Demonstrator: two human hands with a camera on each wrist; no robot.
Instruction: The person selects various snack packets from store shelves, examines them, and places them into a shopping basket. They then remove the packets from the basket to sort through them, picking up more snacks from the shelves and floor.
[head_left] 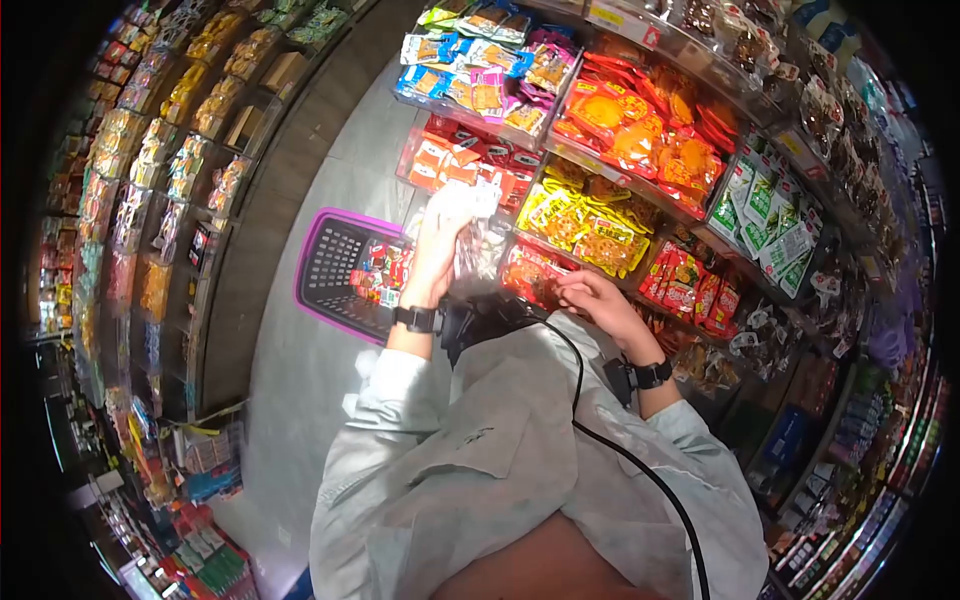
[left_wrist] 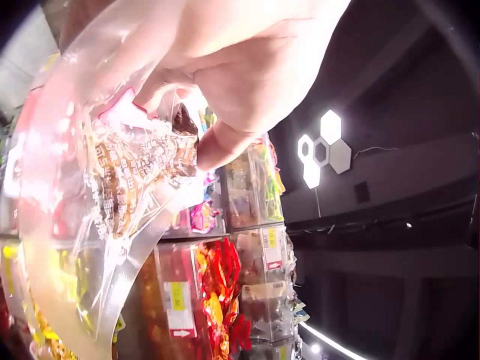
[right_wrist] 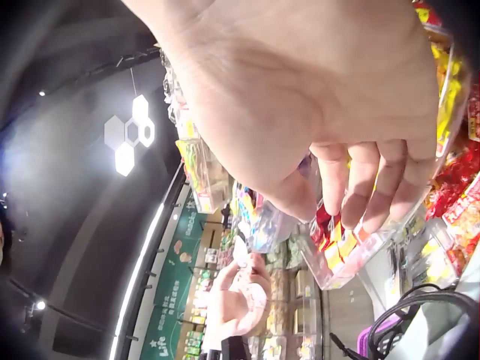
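My left hand [head_left: 440, 240] reaches over the lower shelf bins beside the basket, a small pale packet at its fingertips. Up close, the thumb and fingers of that hand [left_wrist: 247, 75] pinch a clear wrapper with brown, white-lettered packets [left_wrist: 120, 180]; glare hides part of it. Relaxed and slightly bent, the fingers of my right hand [head_left: 600, 305] hang near a bin of red packets [head_left: 532, 274], holding nothing. The right wrist view shows this hand [right_wrist: 322, 97] empty before the shelves, with the left hand [right_wrist: 240, 300] farther off.
A black basket with a purple rim [head_left: 310, 235] stands on the grey floor, with colourful packets inside. Tiered bins of orange packets [head_left: 635, 120], yellow packets [head_left: 590, 225] and green-white packets [head_left: 765, 220] rise ahead and right. Another shelf unit [head_left: 150, 190] runs along the left. A black cable [head_left: 640, 465] crosses the shirt.
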